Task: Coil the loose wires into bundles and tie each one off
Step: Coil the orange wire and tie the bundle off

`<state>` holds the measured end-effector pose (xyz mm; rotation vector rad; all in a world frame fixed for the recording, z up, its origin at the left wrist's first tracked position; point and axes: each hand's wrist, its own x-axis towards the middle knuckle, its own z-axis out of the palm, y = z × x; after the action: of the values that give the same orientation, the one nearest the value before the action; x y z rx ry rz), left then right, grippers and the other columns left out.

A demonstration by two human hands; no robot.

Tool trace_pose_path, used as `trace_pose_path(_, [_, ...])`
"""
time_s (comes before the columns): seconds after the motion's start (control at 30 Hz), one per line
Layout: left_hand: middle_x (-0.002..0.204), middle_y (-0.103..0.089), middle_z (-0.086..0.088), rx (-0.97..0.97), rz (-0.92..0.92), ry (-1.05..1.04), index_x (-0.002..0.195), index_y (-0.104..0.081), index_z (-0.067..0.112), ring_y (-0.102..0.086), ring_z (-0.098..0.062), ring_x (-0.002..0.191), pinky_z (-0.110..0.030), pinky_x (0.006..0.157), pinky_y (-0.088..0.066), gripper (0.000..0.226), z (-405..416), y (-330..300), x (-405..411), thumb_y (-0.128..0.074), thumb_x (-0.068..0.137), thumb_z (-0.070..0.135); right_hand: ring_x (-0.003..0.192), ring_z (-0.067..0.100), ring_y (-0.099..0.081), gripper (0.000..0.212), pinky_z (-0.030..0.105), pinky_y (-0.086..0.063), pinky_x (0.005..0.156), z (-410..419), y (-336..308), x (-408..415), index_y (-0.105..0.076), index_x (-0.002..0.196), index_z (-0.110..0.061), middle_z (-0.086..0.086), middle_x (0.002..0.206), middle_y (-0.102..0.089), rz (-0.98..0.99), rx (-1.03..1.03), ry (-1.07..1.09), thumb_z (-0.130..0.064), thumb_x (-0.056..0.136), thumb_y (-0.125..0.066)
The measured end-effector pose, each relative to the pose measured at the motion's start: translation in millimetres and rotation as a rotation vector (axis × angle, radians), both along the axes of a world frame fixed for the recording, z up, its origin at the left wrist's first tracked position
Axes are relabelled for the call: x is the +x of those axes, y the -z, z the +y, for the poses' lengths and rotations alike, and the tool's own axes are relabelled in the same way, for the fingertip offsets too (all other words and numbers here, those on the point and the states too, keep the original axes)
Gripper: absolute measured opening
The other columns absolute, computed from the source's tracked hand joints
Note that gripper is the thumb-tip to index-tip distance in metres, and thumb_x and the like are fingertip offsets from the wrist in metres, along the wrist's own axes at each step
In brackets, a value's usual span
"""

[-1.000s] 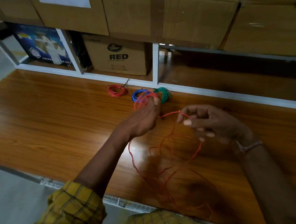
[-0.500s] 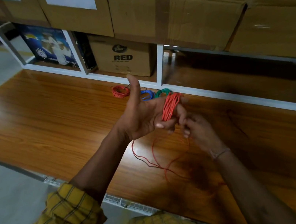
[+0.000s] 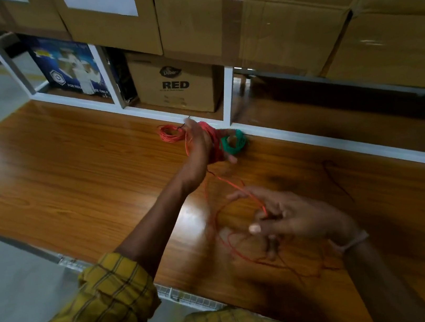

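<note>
While winding: thin red plastic wire [image 3: 233,185] looped round left hand [image 3: 200,149];
Right hand [image 3: 294,217]: pinches free strand below the coil;
Handling: light, limp, springy; likely tangles;
Hold: near coil, keeping tension

A single wide-angle view comes from the person's head, facing forward and steeply down. It sits close over the wooden desk [image 3: 74,165], whose near edge crosses the lower frame above the person's yellow checked sleeve [image 3: 98,310]. The far side reaches a white shelf frame [image 3: 226,98] and stacked cardboard boxes [image 3: 293,10], bowed by the lens. The floor [image 3: 9,287] shows at left.
</note>
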<state>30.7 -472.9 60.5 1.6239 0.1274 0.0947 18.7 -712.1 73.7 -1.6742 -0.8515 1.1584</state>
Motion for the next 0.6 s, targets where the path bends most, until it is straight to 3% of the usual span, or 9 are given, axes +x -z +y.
trace_pose_path(0.07, [0.108,-0.072,-0.031,0.219,0.072,0.057,0.126,-0.056,0.019,-0.074,-0.038,0.097,-0.050,0.106,-0.052,0.114,1,8,-6,0.008,0.073,0.098,0.050,0.026,-0.064,0.057,0.036,-0.055,0.050,-12,-16,13,-0.039,0.149,-0.032,0.022,0.075,-0.065,0.072,0.048,-0.029,-0.015,0.100,-0.063])
trace_pose_path(0.1, [0.101,-0.074,-0.027,0.297,0.110,0.107,0.123,-0.056,0.019,-0.073,-0.035,0.096,-0.051,0.105,-0.051,0.119,5,12,-7,0.005,0.067,0.103,0.042,0.019,-0.055,0.051,0.030,-0.050,0.043,-18,-22,22,-0.043,0.146,-0.027,0.019,0.070,-0.060,0.074,0.087,-0.011,-0.014,0.100,-0.062])
trace_pose_path(0.17, [0.088,-0.075,-0.012,0.352,0.148,0.195,0.119,-0.063,0.012,-0.069,-0.024,0.080,-0.045,0.090,-0.054,0.126,8,16,-10,0.005,0.067,0.105,0.037,0.012,-0.040,0.037,0.023,-0.037,0.035,-29,-29,39,-0.056,0.132,-0.015,0.011,0.063,-0.050,0.064,0.178,0.065,-0.023,0.097,-0.068])
trace_pose_path(0.23, [0.094,-0.077,-0.008,0.337,0.144,0.295,0.112,-0.067,0.002,-0.062,-0.017,0.070,-0.034,0.072,-0.051,0.123,6,11,-16,0.012,0.080,0.091,0.040,0.009,-0.033,0.037,0.025,-0.025,0.036,-36,-31,55,-0.062,0.115,-0.006,0.005,0.060,-0.043,0.101,0.270,0.202,-0.032,0.091,-0.074])
trace_pose_path(0.33, [0.106,-0.074,-0.024,0.228,0.208,0.480,0.119,-0.056,-0.014,-0.054,-0.030,0.068,-0.029,0.062,-0.047,0.123,6,8,-27,0.020,0.085,0.076,0.047,0.009,-0.026,0.021,0.023,-0.021,0.041,-37,-30,80,-0.067,0.099,-0.007,0.000,0.060,-0.037,0.038,0.375,0.452,-0.027,0.096,-0.067])
trace_pose_path(0.5, [0.118,-0.059,-0.045,-0.106,0.189,0.769,0.138,-0.041,-0.016,-0.039,-0.029,0.062,-0.031,0.062,-0.048,0.135,0,-5,-38,0.007,0.073,0.092,0.046,0.006,-0.027,0.017,0.018,-0.023,0.039,-12,3,101,-0.073,0.097,-0.013,-0.006,0.059,-0.042,-0.172,0.240,0.796,-0.022,0.103,-0.059])
trace_pose_path(0.6, [0.114,-0.055,-0.043,-0.279,0.186,0.810,0.142,-0.038,-0.016,-0.032,-0.029,0.060,-0.031,0.060,-0.045,0.138,-10,-15,-39,0.009,0.071,0.093,0.044,-0.001,-0.045,0.011,0.013,-0.033,0.044,10,28,96,-0.070,0.089,-0.014,-0.013,0.060,-0.058,-0.232,0.197,0.901,-0.013,0.098,-0.065])
